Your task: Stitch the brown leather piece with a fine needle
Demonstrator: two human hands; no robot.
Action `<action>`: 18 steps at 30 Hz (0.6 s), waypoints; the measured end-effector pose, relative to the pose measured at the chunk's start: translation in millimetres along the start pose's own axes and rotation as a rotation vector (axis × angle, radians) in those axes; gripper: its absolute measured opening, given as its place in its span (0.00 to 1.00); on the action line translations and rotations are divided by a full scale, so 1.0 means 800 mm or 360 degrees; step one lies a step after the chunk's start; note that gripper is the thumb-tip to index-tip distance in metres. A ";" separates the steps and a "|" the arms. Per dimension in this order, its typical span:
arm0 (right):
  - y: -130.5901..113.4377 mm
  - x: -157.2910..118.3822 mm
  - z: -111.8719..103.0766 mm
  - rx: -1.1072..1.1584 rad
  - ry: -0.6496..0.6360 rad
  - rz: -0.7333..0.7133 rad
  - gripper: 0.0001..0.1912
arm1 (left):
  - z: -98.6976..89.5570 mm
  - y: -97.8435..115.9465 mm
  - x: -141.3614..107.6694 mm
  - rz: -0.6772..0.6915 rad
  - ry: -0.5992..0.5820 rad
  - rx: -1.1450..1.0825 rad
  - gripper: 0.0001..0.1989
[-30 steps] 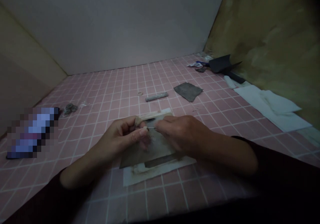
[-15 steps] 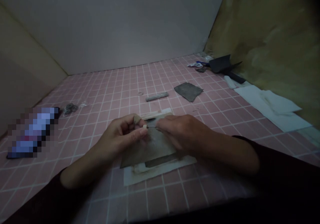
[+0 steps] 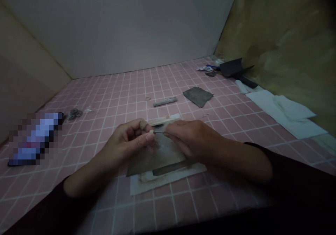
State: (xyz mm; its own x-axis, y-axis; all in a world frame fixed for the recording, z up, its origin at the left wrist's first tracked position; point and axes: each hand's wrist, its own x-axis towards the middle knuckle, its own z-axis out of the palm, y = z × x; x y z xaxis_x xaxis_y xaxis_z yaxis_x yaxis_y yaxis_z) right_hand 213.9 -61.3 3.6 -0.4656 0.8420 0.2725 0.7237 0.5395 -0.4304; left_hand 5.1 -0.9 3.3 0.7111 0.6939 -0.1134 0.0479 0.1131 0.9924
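Between the thumb and fingers of my left hand (image 3: 131,136) is a small pale piece (image 3: 151,132), too small to name. A beige wrap covers one fingertip of that hand. My right hand (image 3: 193,136) is closed on a thin metal rod (image 3: 159,132), whose tip meets or nearly meets the pale piece; its other end is hidden in the fingers. Below both hands lies a worn grey-brown sheet (image 3: 154,161), like sandpaper, on top of a stained white paper (image 3: 168,185).
Beyond the hands lie a grey stick (image 3: 165,101), a pale ring (image 3: 147,98) and a dark square sheet (image 3: 198,97). Grey rings (image 3: 75,113) sit near a blurred phone-like device (image 3: 36,139) at left. White papers (image 3: 286,114) and dark curled sheets (image 3: 232,68) lie along the right wall.
Both hands hold nearly the same pose. The pale piece in my left fingers has shifted very slightly; nothing has been let go.
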 end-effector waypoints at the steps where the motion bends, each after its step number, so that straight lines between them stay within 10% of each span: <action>1: 0.001 -0.002 0.003 -0.0087 0.0024 -0.0009 0.08 | -0.001 0.000 0.000 -0.0014 -0.0007 -0.0007 0.06; 10: -0.009 0.008 -0.011 0.0456 -0.0177 0.0184 0.14 | 0.004 0.001 0.000 0.0176 0.0100 0.0014 0.09; 18: -0.004 -0.003 0.002 -0.0176 -0.0005 0.0021 0.07 | 0.001 0.003 -0.002 -0.0054 0.0020 0.0011 0.05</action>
State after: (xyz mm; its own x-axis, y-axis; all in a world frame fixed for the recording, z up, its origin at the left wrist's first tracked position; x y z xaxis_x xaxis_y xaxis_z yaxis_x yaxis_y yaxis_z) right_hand 211.6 -65.1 2.8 -0.4573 0.8490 0.2648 0.7815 0.5258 -0.3360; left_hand 4.8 -2.6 6.0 0.7003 0.6985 -0.1476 0.0768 0.1319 0.9883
